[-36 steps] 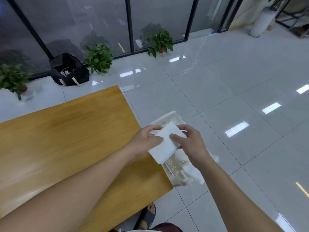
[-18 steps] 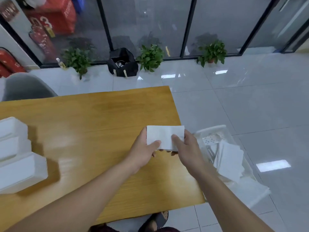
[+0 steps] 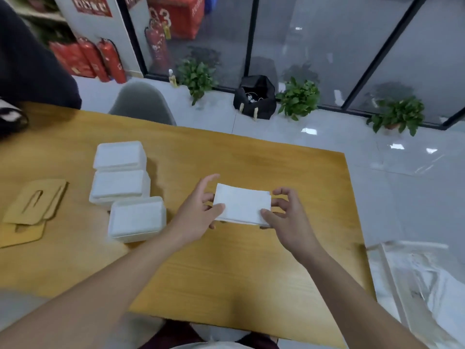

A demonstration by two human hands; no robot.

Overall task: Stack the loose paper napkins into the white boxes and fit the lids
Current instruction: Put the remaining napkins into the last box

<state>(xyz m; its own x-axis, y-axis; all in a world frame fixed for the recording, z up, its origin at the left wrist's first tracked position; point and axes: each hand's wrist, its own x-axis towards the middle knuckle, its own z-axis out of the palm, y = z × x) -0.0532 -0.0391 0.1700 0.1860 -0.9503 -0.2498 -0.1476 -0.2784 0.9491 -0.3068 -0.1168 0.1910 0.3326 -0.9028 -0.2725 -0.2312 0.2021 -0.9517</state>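
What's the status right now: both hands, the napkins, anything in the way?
Left hand and right hand pinch the napkin stack above the table. Three white boxes closed, leftward. Path clear.
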